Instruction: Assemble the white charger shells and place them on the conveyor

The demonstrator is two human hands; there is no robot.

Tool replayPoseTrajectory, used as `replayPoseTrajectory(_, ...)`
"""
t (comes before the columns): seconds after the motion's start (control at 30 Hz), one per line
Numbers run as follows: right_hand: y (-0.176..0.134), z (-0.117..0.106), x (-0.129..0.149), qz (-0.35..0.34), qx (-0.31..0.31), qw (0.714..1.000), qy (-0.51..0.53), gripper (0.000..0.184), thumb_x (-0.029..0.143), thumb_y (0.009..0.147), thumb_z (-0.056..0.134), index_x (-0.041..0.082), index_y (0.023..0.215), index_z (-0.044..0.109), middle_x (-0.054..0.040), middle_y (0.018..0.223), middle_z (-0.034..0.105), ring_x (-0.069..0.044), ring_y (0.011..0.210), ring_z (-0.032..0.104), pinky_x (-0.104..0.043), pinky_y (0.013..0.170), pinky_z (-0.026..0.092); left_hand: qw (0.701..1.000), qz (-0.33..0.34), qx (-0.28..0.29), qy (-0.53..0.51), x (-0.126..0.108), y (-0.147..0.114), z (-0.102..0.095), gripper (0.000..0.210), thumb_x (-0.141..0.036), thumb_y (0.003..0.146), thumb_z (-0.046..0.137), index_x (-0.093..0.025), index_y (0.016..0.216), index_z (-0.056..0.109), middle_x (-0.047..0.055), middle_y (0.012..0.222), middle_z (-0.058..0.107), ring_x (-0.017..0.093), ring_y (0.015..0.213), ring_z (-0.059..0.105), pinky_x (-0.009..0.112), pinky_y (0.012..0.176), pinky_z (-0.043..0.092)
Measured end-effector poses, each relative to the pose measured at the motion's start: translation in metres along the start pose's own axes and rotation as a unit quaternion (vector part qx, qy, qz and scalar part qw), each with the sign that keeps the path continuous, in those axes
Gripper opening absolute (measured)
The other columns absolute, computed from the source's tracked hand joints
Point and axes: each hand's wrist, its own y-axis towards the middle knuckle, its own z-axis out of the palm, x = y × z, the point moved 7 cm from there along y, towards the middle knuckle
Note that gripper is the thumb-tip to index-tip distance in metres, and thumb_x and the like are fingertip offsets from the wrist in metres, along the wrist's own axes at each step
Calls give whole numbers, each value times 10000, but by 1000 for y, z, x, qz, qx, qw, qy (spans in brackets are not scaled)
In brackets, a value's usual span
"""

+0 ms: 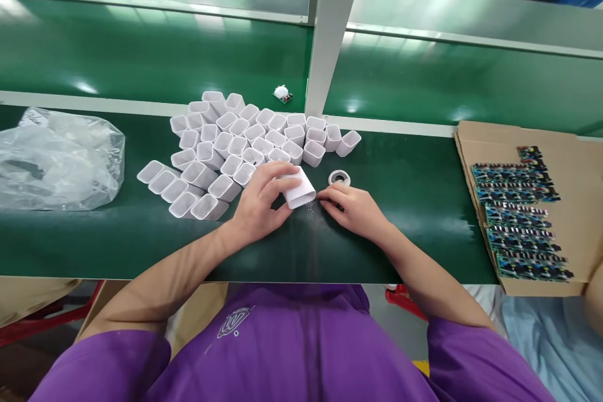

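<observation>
My left hand [265, 202] is closed around a white plastic housing [300, 190], a small hollow case lying tilted with its open end to the right. Beside that open end, my right hand [351, 206] has its thumb and fingertips pinched together; anything between them is too small to make out. Tiny clear bits [309, 206] are scattered on the green bench just below the housing. A grey-white ring-shaped roll [339, 178] lies right behind my right fingers. Several more white housings [255, 132] stand grouped with open ends up, behind and left of my left hand.
A clear plastic bag [66, 160] lies at the left. On the right, a cardboard sheet [577, 201] bears rows of circuit boards [522, 220]. A small board with a white lump [282, 93] sits at the back, near a white post [330, 38]. Part of another person shows at the right edge.
</observation>
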Motion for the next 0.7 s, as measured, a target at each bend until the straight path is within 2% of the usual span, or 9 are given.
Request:
replayPoseTrajectory(0.1,-2,6,2,-10,33,999,-22,185,225,954,496,202,971,679,-41,967,704,-156,835,649,-261,662,457,999,-37,5,-18,2,2,-1,281,-258,805,668,-229,1037,513,65,1058,668,215,1029,631,398,889,520)
replayPoseTrajectory(0.2,-4,11,7,-33,53,997,-40,182,240,955,514,201,931,690,-39,957,701,-160,854,641,-265,659,445,994,-102,2,-47,9,1,-2,307,-255,812,664,-216,1069,501,59,1040,657,202,982,637,357,837,527)
replayPoseTrajectory(0.37,-5,18,15,-59,44,995,-72,173,288,955,541,192,929,683,-57,910,679,-171,831,610,-279,637,422,971,-197,23,-131,24,-8,5,483,-299,812,668,-229,1242,458,61,1141,625,188,1009,633,331,874,521)
replayPoseTrajectory(0.57,-5,22,29,-83,35,980,-180,243,201,981,455,174,827,641,-59,811,642,-169,706,547,-311,590,352,922,-260,40,-283,30,-9,15,459,-386,827,662,-225,1232,518,69,1066,638,184,936,637,293,771,545)
replayPoseTrajectory(0.7,-5,22,33,-79,36,976,-200,251,148,975,436,169,809,622,-70,790,619,-176,697,528,-315,582,330,889,-291,40,-351,33,-10,19,445,-435,815,666,-221,1196,587,64,988,649,180,875,636,297,753,552)
